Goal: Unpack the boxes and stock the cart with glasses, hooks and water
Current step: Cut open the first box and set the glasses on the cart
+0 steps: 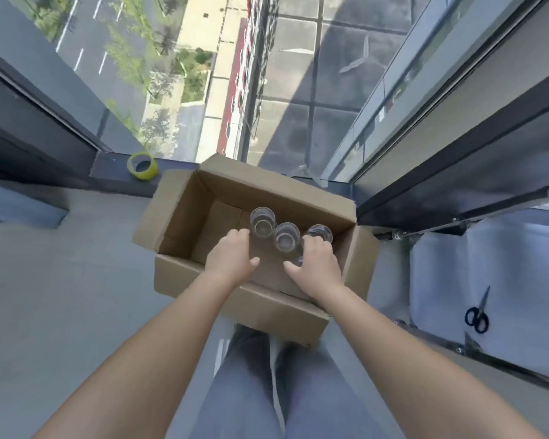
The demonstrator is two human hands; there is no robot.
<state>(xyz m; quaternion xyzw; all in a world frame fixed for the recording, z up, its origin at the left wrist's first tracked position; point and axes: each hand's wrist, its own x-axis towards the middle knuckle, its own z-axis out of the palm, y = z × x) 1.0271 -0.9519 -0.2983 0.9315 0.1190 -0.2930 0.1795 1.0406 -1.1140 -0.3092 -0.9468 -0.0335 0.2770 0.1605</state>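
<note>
Right hand (317, 264) grip curls round glass (320, 233) at right end of row, inside open cardboard box (184, 198) on floor. Left hand (232, 256) reaches into box, fingers bent at tips, next to leftmost glass (262, 221); contact unclear. Middle glass (286, 237) stands between hands. Green tape roll (142, 166) on sill beyond box. Scissors (477, 315) well apart at right.

Matt brown cardboard box (184, 213), clear glossy glasses (287, 237), shiny yellow-green tape roll (142, 166), smooth grey floor (76, 264)
</note>
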